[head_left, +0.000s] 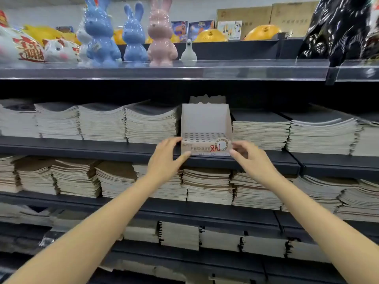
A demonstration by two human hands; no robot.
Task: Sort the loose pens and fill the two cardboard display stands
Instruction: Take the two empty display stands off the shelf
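Note:
A pale cardboard display stand (205, 119) sits at the front edge of a dark shelf (102, 147), between stacks of notebooks. Its perforated tray of holes holds no pens, and its front panel carries print and a red mark. My left hand (166, 158) grips the stand's lower left corner, thumb on the front. At the lower right corner my right hand (249, 157) holds the stand with its fingertips. A second cardboard stand (207, 98) peeks out just behind the first. No loose pens are in view.
Notebook stacks (151, 124) fill this shelf and the shelves below. Above, behind a transparent rail (164, 69), stand blue rabbit figurines (134, 35), a pink rabbit figurine (161, 33), a small white bird (189, 52) and piggy banks. A shiny black bag (338, 27) hangs at top right.

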